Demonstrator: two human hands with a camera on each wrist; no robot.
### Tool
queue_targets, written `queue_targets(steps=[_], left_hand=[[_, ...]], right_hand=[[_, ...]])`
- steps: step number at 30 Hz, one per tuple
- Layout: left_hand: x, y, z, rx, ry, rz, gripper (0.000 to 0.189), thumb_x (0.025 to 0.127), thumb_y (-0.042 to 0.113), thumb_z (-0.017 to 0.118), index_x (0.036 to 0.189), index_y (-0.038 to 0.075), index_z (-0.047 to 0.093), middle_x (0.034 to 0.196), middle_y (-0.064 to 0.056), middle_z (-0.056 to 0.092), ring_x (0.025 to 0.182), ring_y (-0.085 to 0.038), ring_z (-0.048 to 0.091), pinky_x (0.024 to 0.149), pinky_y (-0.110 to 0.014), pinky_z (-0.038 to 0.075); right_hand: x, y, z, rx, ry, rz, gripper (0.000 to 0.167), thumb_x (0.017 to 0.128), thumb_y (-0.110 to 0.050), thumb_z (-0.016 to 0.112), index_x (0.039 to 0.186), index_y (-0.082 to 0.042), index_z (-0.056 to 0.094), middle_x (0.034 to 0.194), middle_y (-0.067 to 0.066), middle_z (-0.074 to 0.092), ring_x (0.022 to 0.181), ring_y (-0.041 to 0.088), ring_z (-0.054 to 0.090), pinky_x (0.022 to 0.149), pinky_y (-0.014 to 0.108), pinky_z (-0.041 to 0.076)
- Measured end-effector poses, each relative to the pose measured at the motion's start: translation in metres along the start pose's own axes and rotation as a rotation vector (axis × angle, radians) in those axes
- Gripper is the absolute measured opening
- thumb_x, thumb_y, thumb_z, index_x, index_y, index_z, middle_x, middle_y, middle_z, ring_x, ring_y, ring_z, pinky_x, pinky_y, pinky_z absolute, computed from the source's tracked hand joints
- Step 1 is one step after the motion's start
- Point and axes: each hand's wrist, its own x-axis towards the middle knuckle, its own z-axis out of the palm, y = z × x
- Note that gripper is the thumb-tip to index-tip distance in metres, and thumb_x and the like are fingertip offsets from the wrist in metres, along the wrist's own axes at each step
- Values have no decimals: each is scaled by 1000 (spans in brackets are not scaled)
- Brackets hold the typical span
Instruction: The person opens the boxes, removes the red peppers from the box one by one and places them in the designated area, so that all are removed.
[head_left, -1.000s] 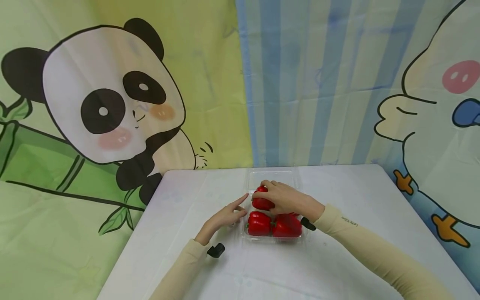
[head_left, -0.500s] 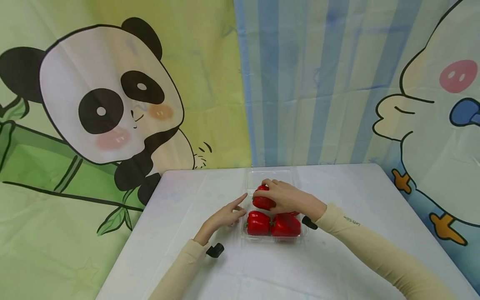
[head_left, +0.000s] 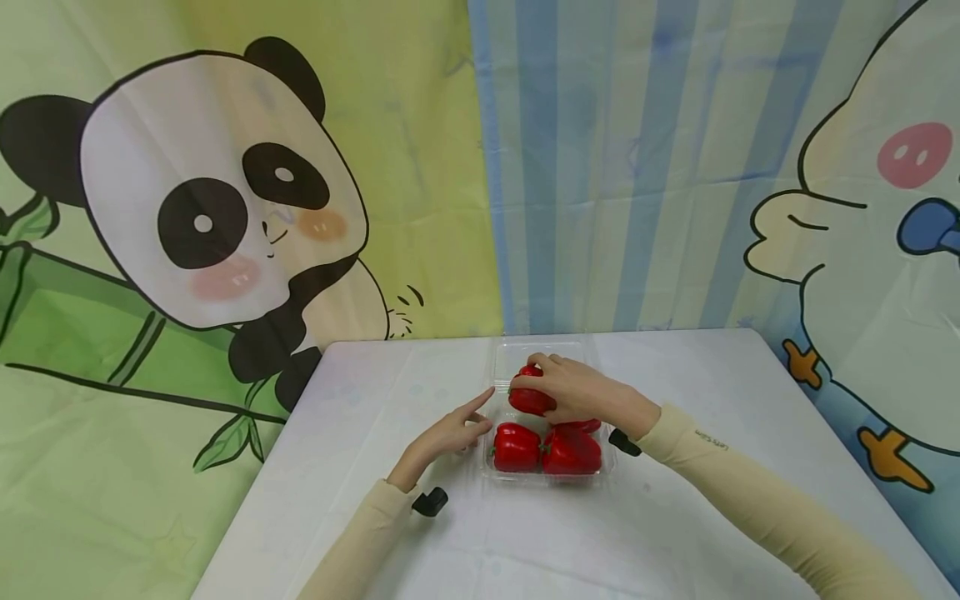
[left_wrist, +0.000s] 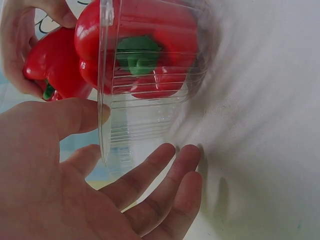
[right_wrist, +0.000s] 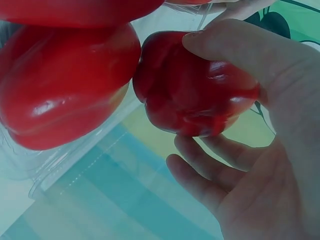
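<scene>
My right hand [head_left: 581, 390] grips a red bell pepper [head_left: 531, 400] over the back left of a clear plastic container [head_left: 543, 478]. In the right wrist view the thumb presses this pepper [right_wrist: 200, 85] from above and fingers curl beneath; it sits right beside another red pepper [right_wrist: 65, 90]. More red bell peppers, one at front left [head_left: 517, 447] and one at front right [head_left: 572, 451], lie in the container, with a further one [head_left: 585, 426] partly hidden behind. At the left side, my left hand [head_left: 450, 431] touches the container's rim [left_wrist: 103, 75] with its thumb, other fingers loosely extended outside the wall.
The container's transparent lid [head_left: 536, 353] lies folded back toward the table's far edge. Beneath everything is a white-covered table [head_left: 675, 500]. A curtain with a cartoon panda [head_left: 225, 183] and blue stripes hangs behind.
My right hand has shifted slightly to the right with the gripped bell pepper, uncovering more of the pepper behind the front right one. The left hand stays at the container's side.
</scene>
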Motion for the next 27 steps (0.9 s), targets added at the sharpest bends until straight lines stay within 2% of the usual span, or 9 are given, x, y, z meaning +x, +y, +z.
queue_targets(steps=[11, 27], left_hand=[[-1, 0, 0, -3, 1, -12, 64, 104, 31, 53, 160, 32, 25, 134, -18, 60, 87, -26, 63, 72, -38, 54], [0, -1, 1, 10, 5, -4, 64, 104, 31, 53, 161, 30, 24, 131, -17, 62, 86, -24, 63, 70, -36, 52]], right_hand=[[-5, 4, -6, 43, -3, 30, 72, 76, -20, 86, 139, -30, 54, 137, 12, 52, 114, 31, 58, 87, 46, 57], [-15, 12, -14, 43, 32, 22, 71, 75, -22, 86, 138, -29, 55, 134, 14, 53, 112, 32, 58, 86, 47, 57]])
